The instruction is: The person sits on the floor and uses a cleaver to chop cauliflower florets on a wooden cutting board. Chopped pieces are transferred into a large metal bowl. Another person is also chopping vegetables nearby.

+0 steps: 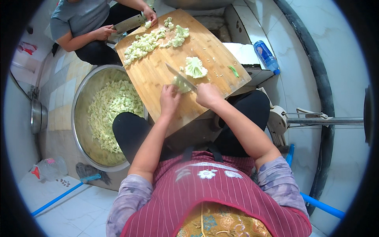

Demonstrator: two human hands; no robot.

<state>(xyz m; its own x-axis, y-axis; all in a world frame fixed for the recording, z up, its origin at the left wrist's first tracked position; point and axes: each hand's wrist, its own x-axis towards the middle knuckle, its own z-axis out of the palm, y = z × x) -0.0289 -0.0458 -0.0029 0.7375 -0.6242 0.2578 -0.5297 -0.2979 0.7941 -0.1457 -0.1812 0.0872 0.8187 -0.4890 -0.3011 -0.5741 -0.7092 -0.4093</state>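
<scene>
My right hand point(208, 95) grips the handle of a kitchen knife point(181, 76), its blade slanting up and left over a wooden cutting board point(154, 86). Under and beside the blade lies a cauliflower piece point(184, 85), slightly blurred. The fingers of my left hand point(170, 99) are curled against that piece's left side. Just beyond the knife, a larger cauliflower floret point(195, 67) rests on the board. Chopped cauliflower point(142, 46) is heaped along the far left edge, with more florets point(179, 36) at the far end.
Across the board a co-worker point(81, 22) holds a cleaver point(128, 23) and a small floret. A large metal basin point(79, 133) of chopped cauliflower stands left of my knee. A blue-labelled bottle point(266, 56) lies at right. A blue-handled mop point(63, 194) lies on the floor at left.
</scene>
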